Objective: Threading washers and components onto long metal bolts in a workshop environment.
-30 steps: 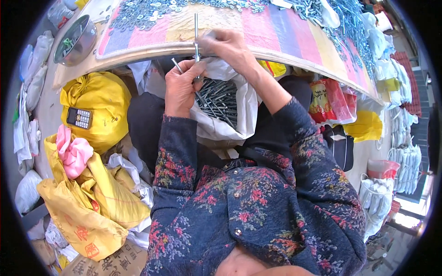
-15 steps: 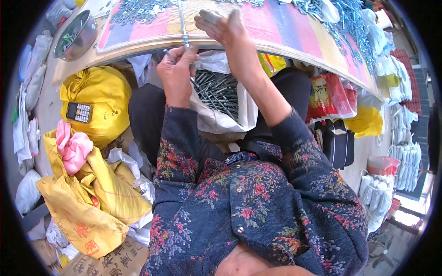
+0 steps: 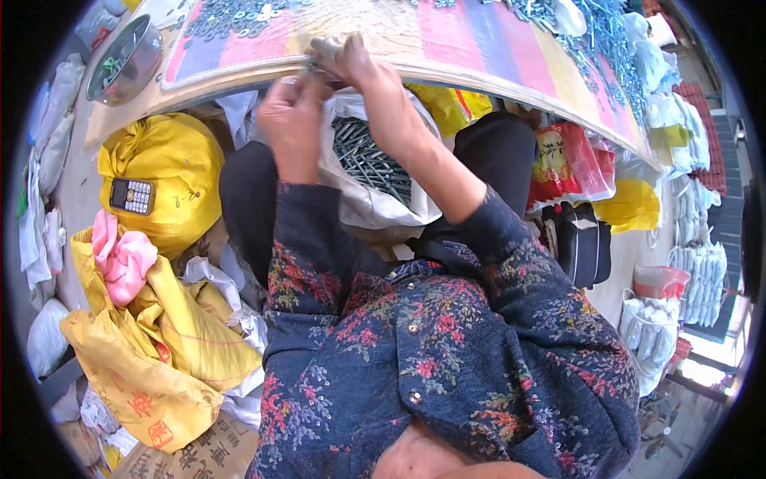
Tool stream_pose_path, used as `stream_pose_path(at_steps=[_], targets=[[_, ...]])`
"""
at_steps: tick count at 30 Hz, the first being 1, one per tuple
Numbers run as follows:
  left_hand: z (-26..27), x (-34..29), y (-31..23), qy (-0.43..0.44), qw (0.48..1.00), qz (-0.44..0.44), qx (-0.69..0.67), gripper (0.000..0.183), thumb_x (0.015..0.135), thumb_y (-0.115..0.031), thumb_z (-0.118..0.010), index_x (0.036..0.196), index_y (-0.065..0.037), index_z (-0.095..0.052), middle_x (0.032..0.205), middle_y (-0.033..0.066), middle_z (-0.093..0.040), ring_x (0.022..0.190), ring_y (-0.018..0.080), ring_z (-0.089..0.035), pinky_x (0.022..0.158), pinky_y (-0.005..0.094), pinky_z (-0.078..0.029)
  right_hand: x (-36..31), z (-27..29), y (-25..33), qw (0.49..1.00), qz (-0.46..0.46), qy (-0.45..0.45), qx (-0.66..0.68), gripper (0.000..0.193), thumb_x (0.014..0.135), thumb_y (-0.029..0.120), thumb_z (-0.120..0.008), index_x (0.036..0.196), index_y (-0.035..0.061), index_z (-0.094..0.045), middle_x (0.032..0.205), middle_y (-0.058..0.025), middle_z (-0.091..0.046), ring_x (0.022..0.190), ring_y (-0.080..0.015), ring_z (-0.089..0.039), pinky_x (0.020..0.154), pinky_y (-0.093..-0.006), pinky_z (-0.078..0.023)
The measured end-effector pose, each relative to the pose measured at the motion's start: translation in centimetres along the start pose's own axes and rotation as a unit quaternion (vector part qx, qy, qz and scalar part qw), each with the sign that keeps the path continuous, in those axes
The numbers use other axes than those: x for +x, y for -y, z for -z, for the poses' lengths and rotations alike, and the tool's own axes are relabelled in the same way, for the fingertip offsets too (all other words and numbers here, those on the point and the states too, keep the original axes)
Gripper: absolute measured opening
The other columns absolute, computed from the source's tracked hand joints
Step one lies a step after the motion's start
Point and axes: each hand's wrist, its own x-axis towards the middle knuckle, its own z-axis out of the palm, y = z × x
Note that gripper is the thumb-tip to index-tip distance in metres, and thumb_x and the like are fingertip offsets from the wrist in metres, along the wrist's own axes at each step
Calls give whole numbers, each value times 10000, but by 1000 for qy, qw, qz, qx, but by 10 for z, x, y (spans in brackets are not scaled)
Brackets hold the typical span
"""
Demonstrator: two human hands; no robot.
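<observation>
Now both hands meet at the near edge of the counter (image 3: pixel 112 121). The left hand (image 3: pixel 291 120) has its fingers curled and pinched on a small metal piece (image 3: pixel 309 69), blurred at the tips. Just beside it comes the right hand (image 3: pixel 359 68), bent in close; whether its fingers grip anything, I can't tell through the blur.

Right below the fingers, a white sack (image 3: pixel 387 215) gapes, loaded with metal bolts (image 3: pixel 371 164)! Beyond the fingertips, washers (image 3: pixel 231 22) scatter across striped cloth (image 3: pixel 463 40), and far off to their right rises a heap of shiny bolts (image 3: pixel 602 56). Out left of the fingers stands a metal bowl (image 3: pixel 132 86); lower left, a phone (image 3: pixel 132 196) rests on a yellow bundle (image 3: pixel 183 211).
</observation>
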Motion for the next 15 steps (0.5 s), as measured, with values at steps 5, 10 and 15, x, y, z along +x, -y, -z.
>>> stream_pose_path(at_steps=[5,10,15], targets=[[-6,-8,-15,2,992,59,-111,114,819,-27,-671,922,21,-660,727,28,-655,569,43,-526,489,179,-392,-2,17,19,984,134,-41,-110,392,1031,157,-267,1191,-54,-557,1085,-184,-651,952,-309,-653,923,-328,-479],[-1,-3,-10,8,995,43,-88,109,810,23,-663,919,23,-660,733,48,-663,549,36,-517,465,158,-365,-11,2,10,1000,-3,4,-21,318,1009,128,-382,1208,-50,-556,1121,-138,-636,1062,-206,-615,925,-311,-482],[3,-10,-22,108,955,153,-228,68,834,-34,-665,886,9,-669,711,50,-644,491,41,-472,400,167,-292,4,41,-9,998,22,20,57,378,986,201,-492,1303,-5,-504,1226,-112,-601,1108,-187,-595,983,-317,-445]])
